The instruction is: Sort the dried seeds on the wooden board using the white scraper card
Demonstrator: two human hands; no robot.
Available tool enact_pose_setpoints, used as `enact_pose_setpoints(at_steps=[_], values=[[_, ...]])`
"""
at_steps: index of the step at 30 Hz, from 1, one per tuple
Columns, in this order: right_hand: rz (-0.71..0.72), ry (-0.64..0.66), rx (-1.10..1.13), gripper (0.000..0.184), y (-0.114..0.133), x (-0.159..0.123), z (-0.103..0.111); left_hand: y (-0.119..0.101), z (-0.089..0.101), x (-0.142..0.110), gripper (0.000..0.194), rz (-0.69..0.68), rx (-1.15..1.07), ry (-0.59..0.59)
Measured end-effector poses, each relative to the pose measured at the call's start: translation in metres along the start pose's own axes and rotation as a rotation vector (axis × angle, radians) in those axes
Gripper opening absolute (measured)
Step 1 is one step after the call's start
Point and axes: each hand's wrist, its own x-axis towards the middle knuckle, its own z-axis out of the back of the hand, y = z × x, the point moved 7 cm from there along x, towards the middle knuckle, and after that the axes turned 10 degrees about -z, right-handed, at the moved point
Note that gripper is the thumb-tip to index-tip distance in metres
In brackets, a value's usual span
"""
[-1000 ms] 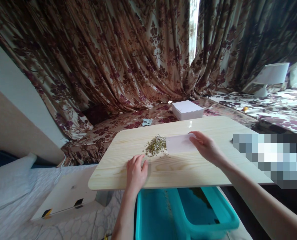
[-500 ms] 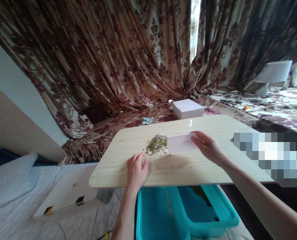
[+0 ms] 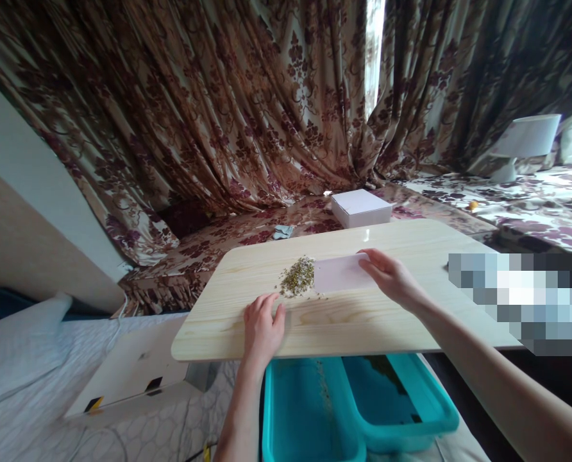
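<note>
My right hand grips the right end of a pale, flat sheet like card or paper. The sheet's left edge touches a heap of small green and whitish grains or seeds on the light wooden tabletop. A few grains lie scattered around the heap. My left hand rests on the tabletop just below the heap, fingers slightly curled and apart, holding nothing.
Two turquoise plastic tubs stand below the table's front edge; one has dark greenish matter inside. A white box sits behind the table. A cardboard box lies on the bed at left, and a lamp stands far right.
The sheet in my right hand first shifted slightly right, then moved left against the heap, whose right side is now pushed in. My left hand stays in place.
</note>
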Motion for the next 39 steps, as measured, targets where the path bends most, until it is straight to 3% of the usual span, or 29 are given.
enact_pose_setpoints(at_steps=[8,28,39], values=[[-0.012,0.010,0.061,0.048,-0.005,0.002,-0.008,0.001,0.000,0.000,0.026,-0.003,-0.007,-0.012],[-0.054,-0.041,-0.009,0.039,-0.012,-0.005,0.008,0.001,-0.001,0.000,0.026,-0.007,-0.002,0.003],[-0.092,-0.085,0.044,0.044,-0.017,-0.002,0.015,0.002,-0.002,0.000,0.026,-0.008,0.000,0.009]])
